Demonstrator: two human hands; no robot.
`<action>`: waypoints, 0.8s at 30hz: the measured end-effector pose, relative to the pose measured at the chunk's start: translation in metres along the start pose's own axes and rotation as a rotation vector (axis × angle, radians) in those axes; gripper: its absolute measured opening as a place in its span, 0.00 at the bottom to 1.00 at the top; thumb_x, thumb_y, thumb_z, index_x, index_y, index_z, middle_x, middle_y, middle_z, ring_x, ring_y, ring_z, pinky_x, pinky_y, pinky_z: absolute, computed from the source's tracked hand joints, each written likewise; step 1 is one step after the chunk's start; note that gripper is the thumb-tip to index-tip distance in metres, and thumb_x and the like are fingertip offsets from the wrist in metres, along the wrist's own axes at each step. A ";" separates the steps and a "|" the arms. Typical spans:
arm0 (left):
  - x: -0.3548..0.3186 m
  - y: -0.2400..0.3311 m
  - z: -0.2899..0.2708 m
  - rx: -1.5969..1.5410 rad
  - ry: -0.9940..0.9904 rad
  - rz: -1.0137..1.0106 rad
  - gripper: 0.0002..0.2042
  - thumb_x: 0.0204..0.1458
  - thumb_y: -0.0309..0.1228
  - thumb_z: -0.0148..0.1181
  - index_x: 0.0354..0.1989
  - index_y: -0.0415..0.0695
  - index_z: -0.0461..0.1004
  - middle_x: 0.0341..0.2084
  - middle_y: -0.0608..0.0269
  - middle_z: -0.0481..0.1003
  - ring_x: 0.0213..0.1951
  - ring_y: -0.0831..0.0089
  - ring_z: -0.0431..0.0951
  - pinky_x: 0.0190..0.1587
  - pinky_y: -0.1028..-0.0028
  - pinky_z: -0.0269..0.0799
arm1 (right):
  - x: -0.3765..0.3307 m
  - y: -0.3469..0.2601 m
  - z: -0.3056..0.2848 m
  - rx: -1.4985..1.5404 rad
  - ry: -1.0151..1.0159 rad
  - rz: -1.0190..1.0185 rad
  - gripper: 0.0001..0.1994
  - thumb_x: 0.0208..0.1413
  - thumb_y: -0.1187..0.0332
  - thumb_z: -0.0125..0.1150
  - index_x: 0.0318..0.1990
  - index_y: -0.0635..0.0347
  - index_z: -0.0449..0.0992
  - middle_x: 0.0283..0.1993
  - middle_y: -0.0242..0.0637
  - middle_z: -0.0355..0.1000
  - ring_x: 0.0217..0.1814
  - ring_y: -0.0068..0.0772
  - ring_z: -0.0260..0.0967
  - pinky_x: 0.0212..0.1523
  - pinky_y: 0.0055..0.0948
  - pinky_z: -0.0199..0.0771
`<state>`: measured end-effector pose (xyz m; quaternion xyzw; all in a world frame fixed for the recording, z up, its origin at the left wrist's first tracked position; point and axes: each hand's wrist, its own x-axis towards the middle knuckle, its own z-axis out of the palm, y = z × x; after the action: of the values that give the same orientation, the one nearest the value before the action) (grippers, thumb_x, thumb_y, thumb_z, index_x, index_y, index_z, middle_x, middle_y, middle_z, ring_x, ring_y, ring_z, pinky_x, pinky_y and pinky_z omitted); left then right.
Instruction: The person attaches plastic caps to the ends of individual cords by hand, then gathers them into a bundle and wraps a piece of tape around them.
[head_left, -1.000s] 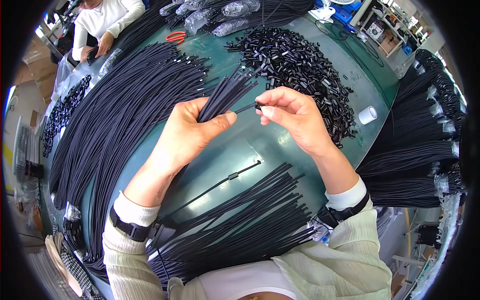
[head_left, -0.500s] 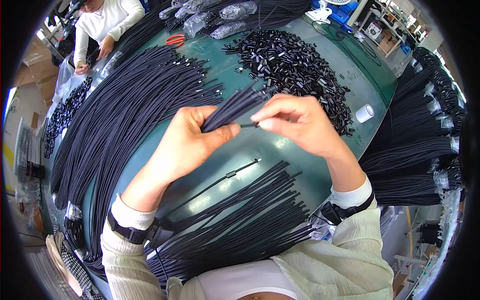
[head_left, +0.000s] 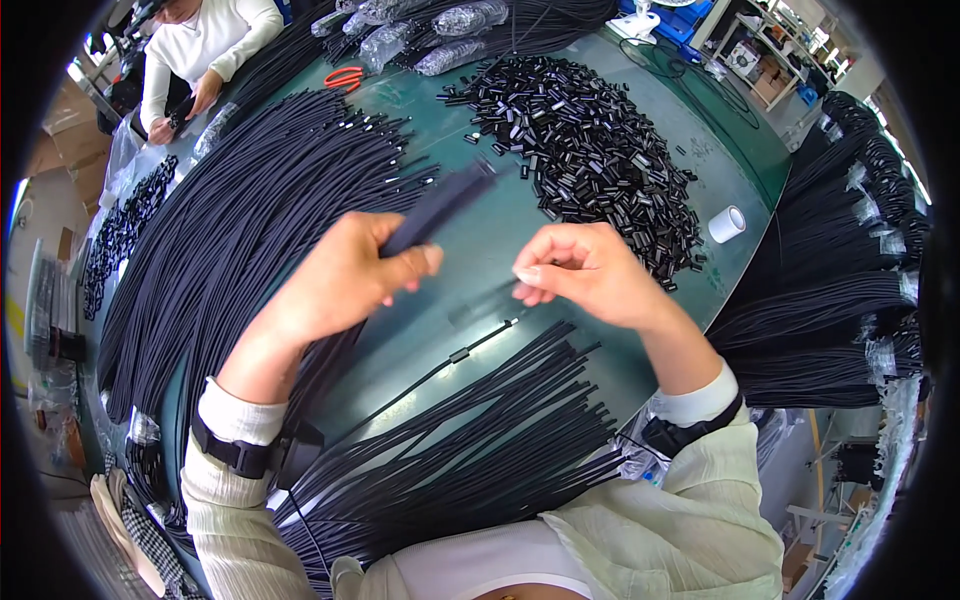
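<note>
My left hand (head_left: 335,268) is closed around a bundle of thin black cords (head_left: 440,208), their ends pointing up and to the right. To its right, my right hand (head_left: 592,275) pinches a single black cord (head_left: 492,298), smeared by motion. Below the hands, one cord with a small black sleeve (head_left: 459,355) on it and a pale tip lies on the green table (head_left: 400,345). More loose black cords (head_left: 490,425) lie nearest my body. A heap of short black tubes (head_left: 590,140) sits beyond my right hand.
A thick spread of long black cords (head_left: 230,200) covers the left. Red-handled pliers (head_left: 343,78) and plastic-wrapped bundles (head_left: 465,20) lie at the back, a white roll (head_left: 727,224) at the right. A co-worker (head_left: 210,45) handles something dark at the far left.
My hands have moved apart. The left, with the bundle, has shifted left; the right has dropped, drawing one cord down and away from the bundle.
</note>
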<state>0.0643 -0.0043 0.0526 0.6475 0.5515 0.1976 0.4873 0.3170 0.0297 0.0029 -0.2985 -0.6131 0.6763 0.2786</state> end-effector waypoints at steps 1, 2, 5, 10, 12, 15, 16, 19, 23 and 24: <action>-0.001 -0.001 -0.003 -0.058 0.078 -0.009 0.11 0.55 0.37 0.59 0.33 0.41 0.72 0.15 0.73 0.68 0.16 0.88 0.61 0.19 0.85 0.56 | 0.000 0.001 -0.012 -0.274 -0.018 -0.038 0.03 0.54 0.73 0.58 0.33 0.64 0.75 0.32 0.34 0.75 0.35 0.22 0.72 0.34 0.22 0.73; -0.002 0.000 -0.005 -0.115 0.156 -0.015 0.11 0.54 0.37 0.59 0.32 0.41 0.71 0.15 0.73 0.68 0.16 0.88 0.61 0.19 0.85 0.56 | 0.005 0.002 -0.021 -0.549 -0.033 -0.079 0.03 0.54 0.73 0.58 0.32 0.63 0.76 0.31 0.33 0.75 0.35 0.21 0.72 0.34 0.22 0.71; 0.004 0.001 -0.002 -0.182 0.225 -0.002 0.11 0.54 0.38 0.59 0.31 0.42 0.70 0.14 0.73 0.67 0.16 0.87 0.61 0.19 0.85 0.56 | 0.033 0.004 -0.047 -0.940 0.274 -0.142 0.04 0.52 0.71 0.60 0.30 0.60 0.78 0.31 0.35 0.75 0.35 0.24 0.73 0.35 0.24 0.70; 0.013 -0.002 0.009 -0.221 0.261 0.030 0.12 0.54 0.38 0.59 0.29 0.43 0.69 0.14 0.74 0.66 0.16 0.88 0.61 0.19 0.85 0.55 | 0.099 -0.006 -0.054 -1.445 0.440 0.228 0.09 0.47 0.64 0.64 0.28 0.60 0.77 0.31 0.42 0.75 0.36 0.42 0.73 0.38 0.35 0.71; 0.014 -0.004 0.010 -0.233 0.280 0.031 0.12 0.54 0.38 0.59 0.29 0.43 0.69 0.14 0.74 0.66 0.16 0.88 0.61 0.18 0.85 0.55 | 0.109 0.002 -0.057 -1.484 0.412 0.218 0.09 0.47 0.63 0.64 0.27 0.60 0.76 0.32 0.42 0.75 0.36 0.43 0.73 0.38 0.35 0.71; 0.017 -0.004 0.009 -0.293 0.267 -0.012 0.10 0.54 0.36 0.59 0.31 0.42 0.71 0.14 0.75 0.66 0.16 0.88 0.60 0.18 0.85 0.54 | 0.114 0.010 -0.059 -1.565 0.360 0.200 0.10 0.46 0.63 0.64 0.27 0.60 0.75 0.32 0.42 0.75 0.37 0.45 0.73 0.39 0.37 0.71; 0.017 -0.003 0.010 -0.293 0.267 -0.013 0.10 0.54 0.36 0.59 0.31 0.42 0.71 0.14 0.75 0.66 0.16 0.88 0.60 0.18 0.85 0.54 | 0.110 0.011 -0.058 -1.531 0.345 0.144 0.09 0.47 0.64 0.64 0.28 0.60 0.75 0.32 0.41 0.75 0.37 0.43 0.73 0.38 0.36 0.72; 0.016 0.004 0.014 -0.415 0.281 0.004 0.07 0.52 0.34 0.61 0.32 0.43 0.75 0.14 0.78 0.64 0.16 0.90 0.59 0.19 0.84 0.50 | 0.091 0.012 -0.058 -1.464 0.321 0.037 0.08 0.49 0.65 0.63 0.30 0.60 0.74 0.31 0.39 0.75 0.36 0.38 0.74 0.37 0.33 0.72; 0.015 0.001 0.019 -0.435 0.332 0.023 0.07 0.51 0.32 0.61 0.34 0.43 0.75 0.15 0.78 0.65 0.17 0.90 0.59 0.19 0.85 0.50 | 0.055 -0.003 -0.033 -0.208 0.213 -0.062 0.07 0.54 0.70 0.60 0.39 0.62 0.73 0.33 0.36 0.74 0.37 0.27 0.73 0.37 0.26 0.74; 0.013 -0.001 0.018 -0.435 0.335 0.021 0.07 0.51 0.32 0.61 0.34 0.43 0.75 0.15 0.78 0.65 0.17 0.90 0.59 0.19 0.85 0.50 | 0.049 -0.006 -0.026 -0.040 0.212 -0.154 0.08 0.55 0.72 0.59 0.41 0.64 0.73 0.35 0.36 0.73 0.38 0.25 0.72 0.38 0.25 0.74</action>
<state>0.0826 0.0000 0.0403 0.4916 0.5625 0.4207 0.5146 0.3039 0.0837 0.0041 -0.3260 -0.6148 0.6052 0.3867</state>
